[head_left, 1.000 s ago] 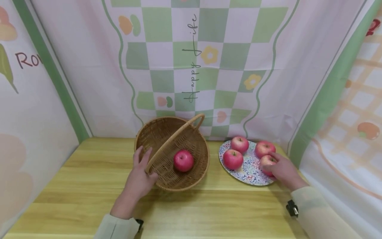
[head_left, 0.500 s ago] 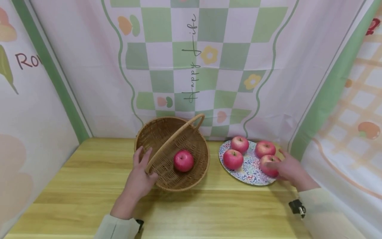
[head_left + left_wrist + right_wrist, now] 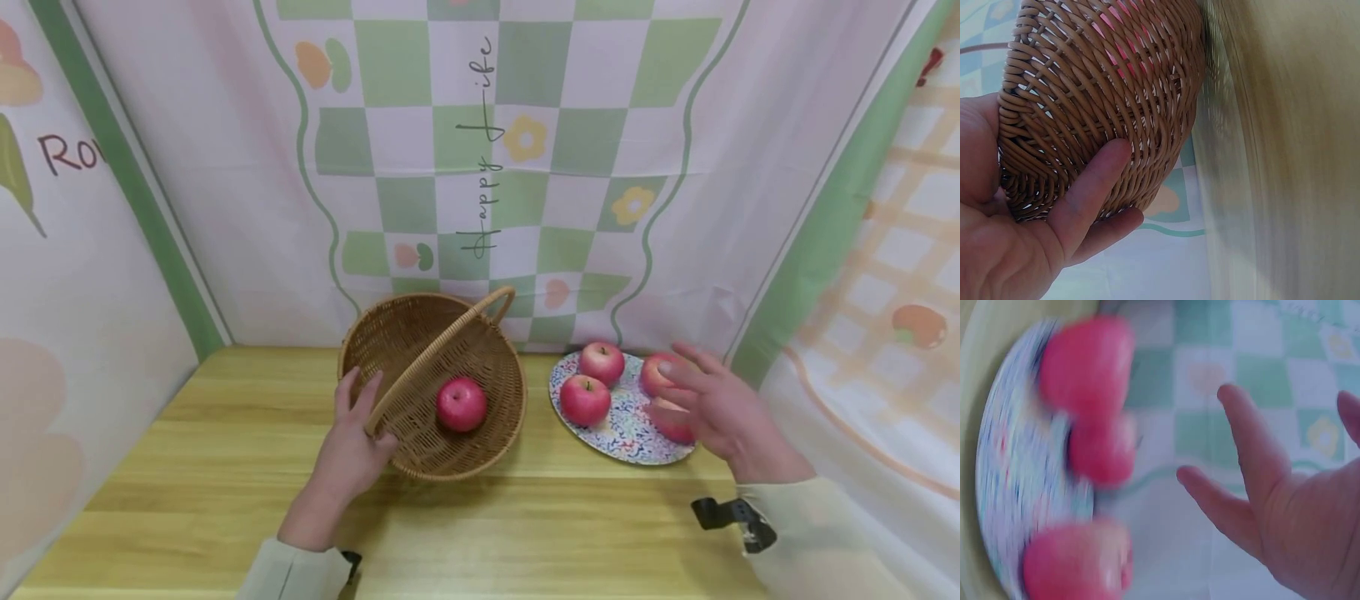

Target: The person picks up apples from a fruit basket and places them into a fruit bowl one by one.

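Observation:
A brown wicker basket (image 3: 420, 358) with an arched handle (image 3: 442, 342) sits tilted on the table, its opening toward me. Inside lies one red apple (image 3: 461, 404); in the left wrist view it glows through the weave. My left hand (image 3: 352, 454) holds the basket's near left rim by the foot of the handle, with fingers (image 3: 1091, 194) against the outer wall. My right hand (image 3: 738, 417) hovers with spread fingers over the right side of a speckled plate (image 3: 626, 442). Several apples stand on that plate, including a near left apple (image 3: 585, 401); two are partly covered by the hand.
The wooden table (image 3: 480, 542) runs up to a hanging checkered cloth (image 3: 525, 192) behind the basket and plate. Another cloth (image 3: 885, 358) hangs close beyond the right hand. A printed white panel (image 3: 97, 292) stands at the left.
My right hand has come off the near right apple, drawn back and risen, its fingers spreading. That apple stays on the plate. The left hand and basket have kept still.

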